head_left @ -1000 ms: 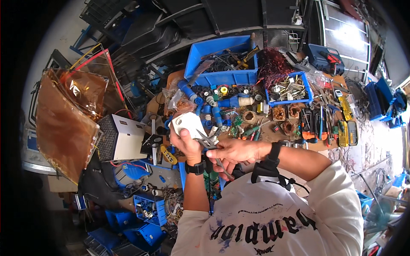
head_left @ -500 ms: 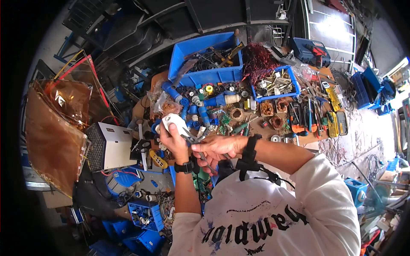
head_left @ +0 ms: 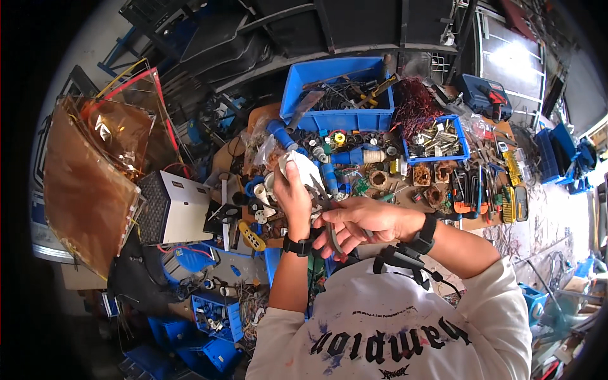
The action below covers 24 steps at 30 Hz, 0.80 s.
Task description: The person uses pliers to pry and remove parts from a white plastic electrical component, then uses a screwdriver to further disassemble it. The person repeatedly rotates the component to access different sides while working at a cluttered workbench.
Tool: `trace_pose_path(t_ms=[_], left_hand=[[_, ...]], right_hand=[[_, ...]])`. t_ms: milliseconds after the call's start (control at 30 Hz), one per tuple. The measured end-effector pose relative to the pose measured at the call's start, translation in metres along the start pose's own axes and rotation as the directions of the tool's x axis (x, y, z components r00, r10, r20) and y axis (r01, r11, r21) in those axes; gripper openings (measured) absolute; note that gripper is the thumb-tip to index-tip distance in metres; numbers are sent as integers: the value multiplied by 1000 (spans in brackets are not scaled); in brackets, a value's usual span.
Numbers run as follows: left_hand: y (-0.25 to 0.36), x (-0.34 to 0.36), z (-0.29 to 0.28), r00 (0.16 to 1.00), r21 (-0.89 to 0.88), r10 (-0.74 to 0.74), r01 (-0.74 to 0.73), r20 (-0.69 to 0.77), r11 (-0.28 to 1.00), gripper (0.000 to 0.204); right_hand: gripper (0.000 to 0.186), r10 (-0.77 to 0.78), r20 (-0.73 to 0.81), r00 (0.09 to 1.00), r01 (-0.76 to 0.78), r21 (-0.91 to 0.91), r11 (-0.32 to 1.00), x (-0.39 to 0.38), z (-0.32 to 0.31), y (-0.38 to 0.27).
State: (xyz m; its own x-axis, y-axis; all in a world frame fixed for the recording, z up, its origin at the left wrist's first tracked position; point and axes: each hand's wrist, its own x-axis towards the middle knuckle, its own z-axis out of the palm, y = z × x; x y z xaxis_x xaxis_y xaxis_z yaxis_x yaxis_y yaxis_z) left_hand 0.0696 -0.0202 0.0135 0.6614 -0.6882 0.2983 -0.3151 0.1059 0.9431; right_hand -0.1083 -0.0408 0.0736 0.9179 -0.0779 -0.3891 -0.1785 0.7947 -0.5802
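Observation:
My left hand point(head_left: 294, 197) is wrapped round a white, smooth-looking piece point(head_left: 304, 167), its thumb lying along the near side. What kind of piece it is, I cannot make out. In my right hand point(head_left: 375, 217) are dark grey pliers point(head_left: 325, 198), their handles spread apart under loosely curled fingers. The jaws point up and left, right beside the white piece; whether they touch it is unclear. Beyond both hands, blue cylindrical connectors point(head_left: 328, 174) lie among small parts on the crowded bench.
A large blue crate point(head_left: 373, 120) of tools stands at the back, with a smaller blue tray point(head_left: 437, 157) of metal pieces to its right. Hand tools point(head_left: 472, 190) lie further right. A black-and-white box point(head_left: 190, 206) and a yellow oblong part point(head_left: 252, 235) sit left.
The whole view has shifted, so bench and hands appear further right. My right fingers look more loosely spread round the pliers' handles, and the white piece shows a different side.

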Motion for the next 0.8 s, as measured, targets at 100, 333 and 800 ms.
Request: trace_pose_path(t_ms=[100,333,800], left_hand=[[7,6,4,1000,-22,1,-1,0,1000,50],[12,46,-24,838,-643,-524,486,150,593,69],[92,-33,-18,532,-555,-208,829,821,-70,75]], right_hand=[[30,-27,-22,999,27,5,1000,-1,4,1],[40,-73,-157,985,53,-132,990,-40,7,10],[39,-398,-285,872,-27,-840,542,-121,3,14]])
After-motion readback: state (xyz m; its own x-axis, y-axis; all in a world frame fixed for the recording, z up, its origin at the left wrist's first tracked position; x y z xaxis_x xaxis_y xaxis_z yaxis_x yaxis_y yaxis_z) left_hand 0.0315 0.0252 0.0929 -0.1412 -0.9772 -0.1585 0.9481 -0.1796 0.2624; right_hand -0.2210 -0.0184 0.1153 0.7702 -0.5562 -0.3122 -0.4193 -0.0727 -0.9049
